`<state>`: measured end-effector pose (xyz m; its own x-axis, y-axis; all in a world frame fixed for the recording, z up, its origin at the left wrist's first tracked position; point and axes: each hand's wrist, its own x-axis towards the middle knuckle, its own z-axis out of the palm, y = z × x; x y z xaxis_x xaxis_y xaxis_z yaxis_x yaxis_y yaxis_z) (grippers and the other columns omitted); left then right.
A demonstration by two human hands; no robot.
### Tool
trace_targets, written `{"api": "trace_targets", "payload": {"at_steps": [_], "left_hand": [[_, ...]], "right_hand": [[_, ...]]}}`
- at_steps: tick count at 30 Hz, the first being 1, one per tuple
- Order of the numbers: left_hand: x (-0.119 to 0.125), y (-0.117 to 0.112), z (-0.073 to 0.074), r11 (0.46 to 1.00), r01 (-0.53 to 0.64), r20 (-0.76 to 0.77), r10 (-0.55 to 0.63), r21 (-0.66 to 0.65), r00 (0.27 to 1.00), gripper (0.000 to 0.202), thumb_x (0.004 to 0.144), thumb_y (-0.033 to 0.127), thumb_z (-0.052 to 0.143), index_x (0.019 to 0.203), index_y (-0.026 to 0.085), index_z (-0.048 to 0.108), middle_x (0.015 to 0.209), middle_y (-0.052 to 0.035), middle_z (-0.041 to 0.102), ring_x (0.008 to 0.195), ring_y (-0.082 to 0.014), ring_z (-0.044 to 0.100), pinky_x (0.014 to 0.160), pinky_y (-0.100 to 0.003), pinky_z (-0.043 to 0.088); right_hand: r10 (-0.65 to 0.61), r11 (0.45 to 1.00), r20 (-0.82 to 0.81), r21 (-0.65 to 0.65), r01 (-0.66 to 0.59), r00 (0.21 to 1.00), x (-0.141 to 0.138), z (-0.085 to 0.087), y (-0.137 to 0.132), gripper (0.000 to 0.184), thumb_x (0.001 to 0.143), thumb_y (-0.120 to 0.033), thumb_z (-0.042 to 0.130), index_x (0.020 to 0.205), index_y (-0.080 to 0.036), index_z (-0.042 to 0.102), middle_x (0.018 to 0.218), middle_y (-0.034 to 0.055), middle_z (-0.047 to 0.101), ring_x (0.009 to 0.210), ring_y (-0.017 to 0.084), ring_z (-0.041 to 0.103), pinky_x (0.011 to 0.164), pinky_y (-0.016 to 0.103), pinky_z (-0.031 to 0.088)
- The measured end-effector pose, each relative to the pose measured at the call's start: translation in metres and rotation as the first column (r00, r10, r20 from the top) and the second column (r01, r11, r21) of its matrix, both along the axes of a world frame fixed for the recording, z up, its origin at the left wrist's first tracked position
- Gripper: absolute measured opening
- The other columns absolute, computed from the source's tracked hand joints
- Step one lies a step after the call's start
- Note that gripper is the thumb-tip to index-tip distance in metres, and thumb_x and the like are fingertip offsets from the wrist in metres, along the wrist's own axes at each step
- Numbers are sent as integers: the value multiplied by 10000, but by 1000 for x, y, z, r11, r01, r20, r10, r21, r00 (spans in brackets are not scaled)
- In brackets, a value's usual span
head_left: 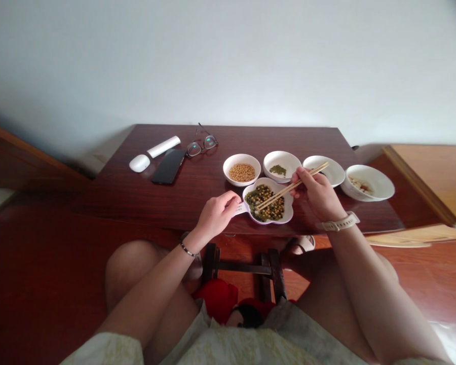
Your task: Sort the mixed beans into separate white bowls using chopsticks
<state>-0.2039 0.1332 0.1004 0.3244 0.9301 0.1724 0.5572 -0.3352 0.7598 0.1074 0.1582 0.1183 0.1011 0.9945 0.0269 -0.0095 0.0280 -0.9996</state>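
Observation:
My right hand is closed around a pair of wooden chopsticks, whose tips dip into a flower-shaped white dish full of mixed dark, green and yellow beans. My left hand is curled, pinching the dish's small handle at its left side. Behind the dish stand a white bowl of yellow soybeans and a white bowl with a few green beans. A shallow white plate lies just behind my right hand.
A larger white bowl with pale pieces sits at the right end of the dark wooden table. Farther left lie glasses, a black phone, a white mouse and a white tube. A wall rises behind.

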Motion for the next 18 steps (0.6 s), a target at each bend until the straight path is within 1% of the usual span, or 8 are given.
{"api": "trace_targets", "payload": {"at_steps": [9, 18], "left_hand": [[-1, 1, -2, 1000, 3, 9, -3, -2, 1000, 320, 1160, 402, 544, 1038, 222, 778, 948, -32, 836, 809, -198, 736, 753, -296, 460], [0, 0, 0, 1000, 2, 3, -2, -8, 1000, 328, 1157, 402, 540, 1034, 216, 780, 945, -34, 829, 802, -193, 722, 735, -295, 443]], "right_hand": [[7, 1000, -22, -17, -7, 1000, -3, -2, -2, 534, 936, -734, 829, 800, -231, 712, 692, 20, 648, 590, 156, 622, 517, 275, 492], [-6, 1000, -26, -13, 5, 1000, 0, 2, -2, 553, 892, -748, 865, 788, -225, 717, 714, 17, 636, 585, 144, 615, 493, 267, 487]]}}
